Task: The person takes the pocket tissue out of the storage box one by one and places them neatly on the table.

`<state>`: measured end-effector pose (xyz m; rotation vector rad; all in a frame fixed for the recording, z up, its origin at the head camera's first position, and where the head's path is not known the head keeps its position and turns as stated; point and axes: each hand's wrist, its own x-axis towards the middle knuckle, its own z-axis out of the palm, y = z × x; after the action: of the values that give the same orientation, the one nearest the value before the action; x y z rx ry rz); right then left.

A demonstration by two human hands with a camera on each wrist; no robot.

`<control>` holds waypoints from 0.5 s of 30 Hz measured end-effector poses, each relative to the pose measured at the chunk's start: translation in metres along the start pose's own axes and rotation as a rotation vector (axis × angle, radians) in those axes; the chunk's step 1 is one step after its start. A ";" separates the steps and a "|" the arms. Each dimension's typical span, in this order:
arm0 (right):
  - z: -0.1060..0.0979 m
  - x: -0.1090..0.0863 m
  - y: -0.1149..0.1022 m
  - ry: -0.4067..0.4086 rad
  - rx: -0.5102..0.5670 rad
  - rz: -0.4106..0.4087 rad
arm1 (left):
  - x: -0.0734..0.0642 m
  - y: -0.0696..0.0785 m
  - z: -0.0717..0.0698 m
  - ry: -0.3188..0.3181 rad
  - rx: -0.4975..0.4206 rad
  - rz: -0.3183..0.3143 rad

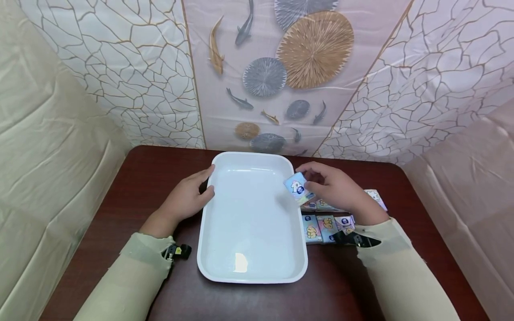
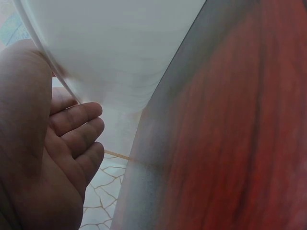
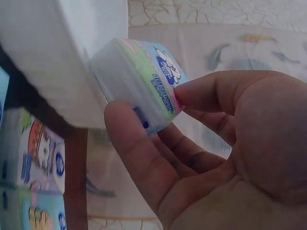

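A white tray (image 1: 253,214) lies lengthwise on the dark wooden table. At its left rim rests my left hand (image 1: 186,196), thumb and index fingertip on the edge; in the left wrist view the other fingers (image 2: 81,139) lie loosely bent beside the outer wall. My right hand (image 1: 329,185) pinches a small blue tissue pack (image 1: 298,187) with a cartoon print between thumb and fingers, over the tray's right rim. The right wrist view shows the pack (image 3: 139,81) tilted, its clear plastic side facing the camera.
Several more tissue packs (image 1: 327,228) lie in rows right of the tray, partly hidden under my right hand and wrist. One pack (image 1: 375,198) lies farther right. A patterned cloth (image 1: 257,111) hangs behind the table (image 1: 168,156), and plain cloth (image 1: 52,133) borders the sides.
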<state>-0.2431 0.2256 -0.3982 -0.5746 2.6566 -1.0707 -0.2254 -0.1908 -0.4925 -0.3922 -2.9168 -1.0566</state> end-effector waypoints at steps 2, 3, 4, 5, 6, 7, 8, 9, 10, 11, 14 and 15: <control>-0.003 -0.005 0.004 0.013 -0.007 0.010 | 0.000 -0.001 0.000 0.000 0.000 0.000; -0.005 -0.008 0.006 0.020 -0.014 0.015 | 0.000 -0.001 0.000 0.001 0.000 -0.001; -0.006 -0.011 0.009 0.023 -0.004 0.019 | 0.000 -0.001 0.000 0.002 -0.001 -0.001; -0.007 -0.013 0.012 0.027 -0.001 0.025 | 0.000 -0.001 0.000 0.003 -0.001 -0.001; -0.009 -0.016 0.015 0.028 0.008 0.032 | 0.000 -0.001 0.000 0.004 0.000 0.000; -0.009 -0.019 0.018 0.027 0.020 0.043 | 0.000 0.000 0.000 0.004 0.000 0.001; -0.010 -0.022 0.021 0.028 0.029 0.055 | 0.000 0.000 0.000 0.005 -0.001 0.002; -0.011 -0.025 0.024 0.027 0.045 0.067 | 0.000 0.000 0.000 0.005 0.000 0.002; -0.012 -0.028 0.027 0.025 0.061 0.084 | 0.000 0.001 0.000 0.005 0.000 0.002; -0.013 -0.031 0.029 0.024 0.071 0.101 | 0.000 0.001 0.000 0.004 0.002 0.002; -0.015 -0.041 0.036 0.031 0.076 0.144 | 0.000 0.001 0.000 0.002 0.002 -0.003; -0.016 -0.044 0.038 0.034 0.073 0.157 | 0.000 0.001 0.000 0.001 0.003 -0.004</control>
<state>-0.2194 0.2797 -0.4106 -0.3306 2.6274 -1.1345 -0.2251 -0.1898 -0.4917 -0.3862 -2.9194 -1.0522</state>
